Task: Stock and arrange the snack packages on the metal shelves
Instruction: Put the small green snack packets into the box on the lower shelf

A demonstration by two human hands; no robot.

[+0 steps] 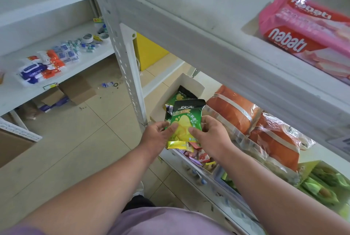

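Both hands hold green-and-black snack packets [186,119] at the left end of the lower metal shelf [191,166]. My left hand [158,135] pinches the left side of the stack, thumb on the front packet. My right hand [210,136] grips the right side. A second packet shows behind the front one. The packets hover over a white cardboard box [189,85] that has another green packet [180,94] inside. The upper metal shelf [189,13] carries a pink Nabati wafer pack [306,28] at the right.
Orange bagged snacks [244,111] lie on the lower shelf right of my hands. Small wrapped candies [198,156] and green packs [325,183] sit nearer the front. A white perforated upright [125,60] stands left of the box. Another shelf unit [56,75] with toiletries is at left.
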